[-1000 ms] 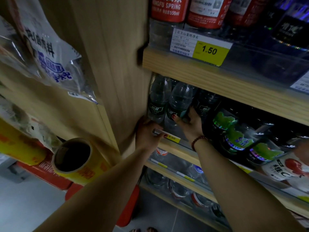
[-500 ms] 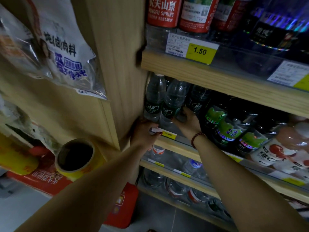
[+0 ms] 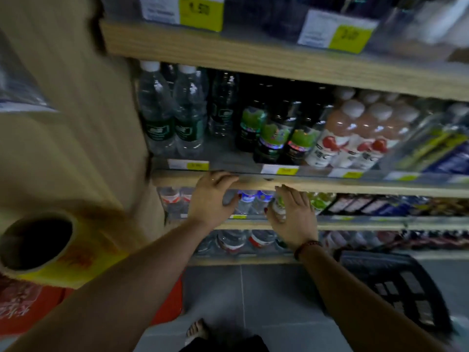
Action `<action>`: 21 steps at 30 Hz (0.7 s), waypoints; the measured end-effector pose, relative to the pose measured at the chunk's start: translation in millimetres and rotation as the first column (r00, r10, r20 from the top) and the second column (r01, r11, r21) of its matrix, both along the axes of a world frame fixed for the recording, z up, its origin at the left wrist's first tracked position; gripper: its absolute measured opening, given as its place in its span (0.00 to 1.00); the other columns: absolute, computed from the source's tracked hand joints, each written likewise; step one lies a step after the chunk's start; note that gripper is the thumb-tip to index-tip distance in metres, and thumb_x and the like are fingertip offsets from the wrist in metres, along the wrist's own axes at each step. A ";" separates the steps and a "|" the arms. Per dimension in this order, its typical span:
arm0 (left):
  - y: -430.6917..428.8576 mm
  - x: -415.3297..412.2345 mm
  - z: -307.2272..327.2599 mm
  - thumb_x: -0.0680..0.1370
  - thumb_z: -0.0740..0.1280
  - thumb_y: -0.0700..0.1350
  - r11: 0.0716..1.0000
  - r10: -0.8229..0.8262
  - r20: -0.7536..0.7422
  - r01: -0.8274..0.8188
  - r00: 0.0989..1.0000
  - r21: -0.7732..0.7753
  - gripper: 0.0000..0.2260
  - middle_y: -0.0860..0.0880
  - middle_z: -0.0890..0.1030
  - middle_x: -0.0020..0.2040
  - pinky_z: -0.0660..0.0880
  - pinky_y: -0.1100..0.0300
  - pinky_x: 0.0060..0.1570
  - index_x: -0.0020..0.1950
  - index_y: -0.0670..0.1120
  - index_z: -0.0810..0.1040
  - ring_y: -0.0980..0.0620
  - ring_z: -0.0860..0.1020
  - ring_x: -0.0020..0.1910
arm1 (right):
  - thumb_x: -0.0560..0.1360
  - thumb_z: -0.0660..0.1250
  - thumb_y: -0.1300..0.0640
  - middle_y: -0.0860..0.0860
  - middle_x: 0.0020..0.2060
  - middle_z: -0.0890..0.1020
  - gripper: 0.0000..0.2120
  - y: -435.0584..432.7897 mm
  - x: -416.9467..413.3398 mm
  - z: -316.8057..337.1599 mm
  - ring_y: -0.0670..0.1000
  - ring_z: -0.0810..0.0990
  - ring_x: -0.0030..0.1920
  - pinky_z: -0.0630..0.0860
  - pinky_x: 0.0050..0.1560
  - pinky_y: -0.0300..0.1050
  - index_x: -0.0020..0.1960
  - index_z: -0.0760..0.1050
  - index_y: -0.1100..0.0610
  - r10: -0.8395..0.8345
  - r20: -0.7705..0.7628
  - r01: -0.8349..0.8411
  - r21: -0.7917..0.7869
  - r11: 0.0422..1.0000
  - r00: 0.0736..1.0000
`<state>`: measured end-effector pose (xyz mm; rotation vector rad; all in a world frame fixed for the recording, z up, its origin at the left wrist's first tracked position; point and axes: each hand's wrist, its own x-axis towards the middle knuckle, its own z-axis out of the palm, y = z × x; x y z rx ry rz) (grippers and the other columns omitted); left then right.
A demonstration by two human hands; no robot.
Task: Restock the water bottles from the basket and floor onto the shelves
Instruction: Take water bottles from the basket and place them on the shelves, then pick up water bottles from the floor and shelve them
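**A:** ok so where are the hands rn?

**B:** both empty. left hand (image 3: 212,199) has its fingers hooked loosely over the front edge of the middle wooden shelf (image 3: 330,185), thumb underneath, nothing in it. right hand (image 3: 291,217) is just beside it, a bit lower, flat and spread wide w/ fingers straight, in front of the row below. can't tell if it's touching anything, it's blurry. beaded bracelet (image 3: 307,246) on that wrist

**A:** and the water bottles?

**B:** two clear water bottles w/ dark green labels (image 3: 172,115) stand upright at the far left of the shelf above the hands, right against the wooden side panel (image 3: 76,110), white caps on. a third clear one (image 3: 223,107) sits just right of them, further back. then dark bottles w/ green labels (image 3: 274,133), then pink juice bottles (image 3: 355,130). yellow price tags (image 3: 196,165) along the front rail

**A:** lower shelves?

**B:** more small bottles w/ blue-ish labels (image 3: 250,199) behind the hands, and red-labelled ones (image 3: 258,240) on the shelf under that

**A:** basket?

**B:** black plastic basket (image 3: 396,288) on the tiled floor (image 3: 228,288) lower right, near the right forearm, can't see what's in it. also a yellow roll (image 3: 50,247) sticking out on the left and a foot in a sandal (image 3: 196,331) at the bottom
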<state>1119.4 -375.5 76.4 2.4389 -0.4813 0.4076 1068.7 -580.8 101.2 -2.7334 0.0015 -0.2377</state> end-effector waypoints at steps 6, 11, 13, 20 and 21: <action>-74.9 -32.8 -9.9 0.71 0.66 0.54 0.956 -0.247 -0.034 0.250 0.968 0.155 0.19 0.46 0.82 0.53 0.76 0.51 0.50 0.55 0.45 0.82 0.42 0.79 0.53 | 0.70 0.69 0.48 0.55 0.64 0.76 0.27 -72.0 -67.2 -9.6 0.60 0.71 0.65 0.70 0.61 0.56 0.66 0.72 0.57 -0.225 -0.061 0.223 -0.031 0.974 0.973; -163.9 -78.0 -16.6 0.69 0.62 0.56 0.891 -0.394 -0.100 0.406 0.914 0.205 0.23 0.47 0.81 0.55 0.75 0.51 0.55 0.57 0.45 0.82 0.43 0.77 0.55 | 0.74 0.67 0.46 0.52 0.69 0.70 0.27 -147.7 -150.3 -13.8 0.56 0.65 0.69 0.64 0.68 0.53 0.71 0.67 0.53 -0.432 -0.126 0.428 -0.061 0.902 0.893; -206.1 -105.4 -16.1 0.69 0.61 0.57 0.858 -0.447 -0.130 0.465 0.885 0.217 0.24 0.46 0.81 0.57 0.74 0.50 0.57 0.58 0.45 0.82 0.42 0.78 0.57 | 0.75 0.65 0.46 0.52 0.68 0.70 0.26 -180.6 -192.3 -14.1 0.57 0.65 0.68 0.63 0.68 0.51 0.70 0.67 0.54 -0.496 -0.134 0.492 -0.064 0.868 0.858; -364.4 -212.6 -22.2 0.70 0.60 0.57 0.694 -0.684 -0.095 0.686 0.723 0.218 0.24 0.45 0.82 0.53 0.75 0.48 0.57 0.56 0.44 0.82 0.42 0.79 0.54 | 0.74 0.66 0.46 0.52 0.68 0.71 0.28 -295.2 -344.2 -20.9 0.56 0.66 0.69 0.65 0.68 0.51 0.71 0.66 0.54 -0.696 -0.109 0.696 -0.048 0.716 0.709; -385.7 -227.9 -21.9 0.71 0.61 0.58 0.673 -0.705 -0.094 0.704 0.703 0.227 0.24 0.46 0.82 0.53 0.75 0.48 0.57 0.57 0.44 0.82 0.43 0.78 0.55 | 0.74 0.67 0.46 0.52 0.67 0.72 0.28 -309.0 -364.5 -21.8 0.56 0.67 0.68 0.66 0.67 0.51 0.71 0.67 0.54 -0.724 -0.096 0.724 -0.041 0.689 0.683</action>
